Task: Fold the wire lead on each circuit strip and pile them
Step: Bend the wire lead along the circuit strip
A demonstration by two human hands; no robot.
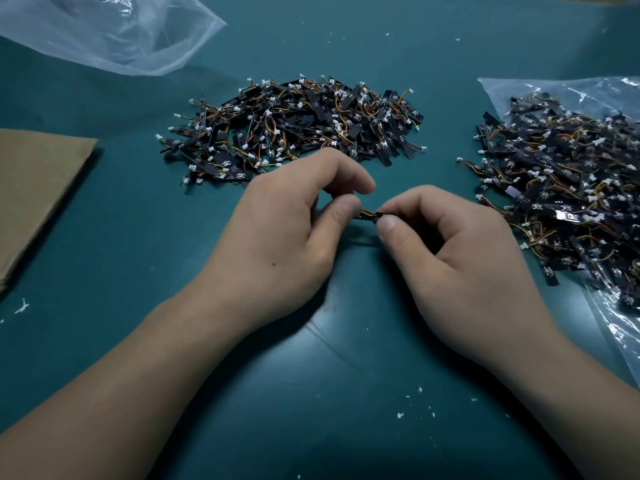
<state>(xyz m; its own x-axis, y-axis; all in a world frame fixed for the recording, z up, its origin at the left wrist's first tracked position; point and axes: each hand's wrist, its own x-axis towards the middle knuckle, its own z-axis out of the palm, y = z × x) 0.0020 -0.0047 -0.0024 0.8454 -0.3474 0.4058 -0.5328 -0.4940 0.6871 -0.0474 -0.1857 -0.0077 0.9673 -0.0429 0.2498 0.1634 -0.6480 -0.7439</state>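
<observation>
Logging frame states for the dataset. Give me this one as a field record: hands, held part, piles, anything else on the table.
left hand: pinches one end of the circuit strip
right hand: pinches the other end
lead fold state: too small to tell
centre pile: strips directly on the table, beyond the hands
right pile: strips lying on a clear plastic bag
other: second clear bag at far left; cardboard at left edge

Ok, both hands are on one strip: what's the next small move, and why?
Probably fold the wire over onto the strip: left hand pinches the wire end, right hand the board end, and it is held short of the pile.
</observation>
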